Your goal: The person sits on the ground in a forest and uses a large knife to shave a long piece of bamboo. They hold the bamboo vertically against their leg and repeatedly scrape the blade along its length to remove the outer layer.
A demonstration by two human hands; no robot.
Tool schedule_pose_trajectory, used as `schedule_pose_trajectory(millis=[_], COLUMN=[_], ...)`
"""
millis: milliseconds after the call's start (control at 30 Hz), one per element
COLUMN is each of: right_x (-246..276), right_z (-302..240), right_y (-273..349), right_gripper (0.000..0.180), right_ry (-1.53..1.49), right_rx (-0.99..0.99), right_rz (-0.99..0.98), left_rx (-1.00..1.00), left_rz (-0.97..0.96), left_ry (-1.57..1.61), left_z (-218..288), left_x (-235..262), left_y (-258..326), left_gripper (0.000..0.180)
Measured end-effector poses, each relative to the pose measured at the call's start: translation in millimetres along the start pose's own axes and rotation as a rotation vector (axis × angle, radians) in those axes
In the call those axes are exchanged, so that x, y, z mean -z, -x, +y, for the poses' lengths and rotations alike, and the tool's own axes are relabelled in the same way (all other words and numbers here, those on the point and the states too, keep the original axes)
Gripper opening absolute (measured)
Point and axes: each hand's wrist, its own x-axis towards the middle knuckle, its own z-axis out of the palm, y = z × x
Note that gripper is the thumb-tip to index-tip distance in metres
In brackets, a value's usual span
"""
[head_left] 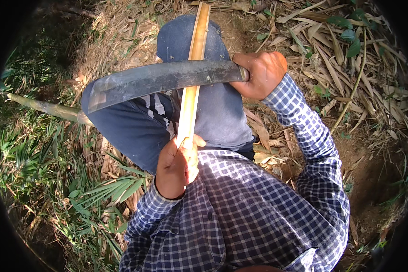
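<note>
My left hand [177, 165] grips the near end of a long pale bamboo strip [192, 72] that runs away from me over my blue-trousered legs. My right hand [260, 72] is closed around the handle of a broad dark machete [158, 80]. The blade lies crosswise on top of the strip, its blunt tip pointing left. Both sleeves are blue-and-white checked.
A green bamboo pole [45, 108] lies on the ground at the left, passing under my leg. Dry bamboo leaves and husks [349, 77] cover the ground to the right and far side. Green grass and palm-like fronds [95, 190] grow at the lower left.
</note>
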Motion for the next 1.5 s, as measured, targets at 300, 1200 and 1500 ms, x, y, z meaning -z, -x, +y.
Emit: schedule_pose_trajectory(millis=[300,1200,1500], right_x=[-3.7,-9.7,-9.3], right_z=[8.7,26.3,76.6], right_y=[-6.5,-29.3,-43.0], right_gripper=[0.022,0.025,0.037], right_ry=[-0.052,-0.039,-0.207], right_rx=[-0.017,-0.146,-0.652], right_rz=[-0.019,-0.003,0.070], left_rx=[-0.011,0.007,0.108], left_rz=[-0.022,-0.049,-0.173], left_ry=[-0.004,0.073,0.166], left_z=[-2.1,1.3,-13.4], left_x=[4.4,10.8,33.4], left_y=[5.8,15.2,14.3], left_gripper=[0.030,0.033,0.032])
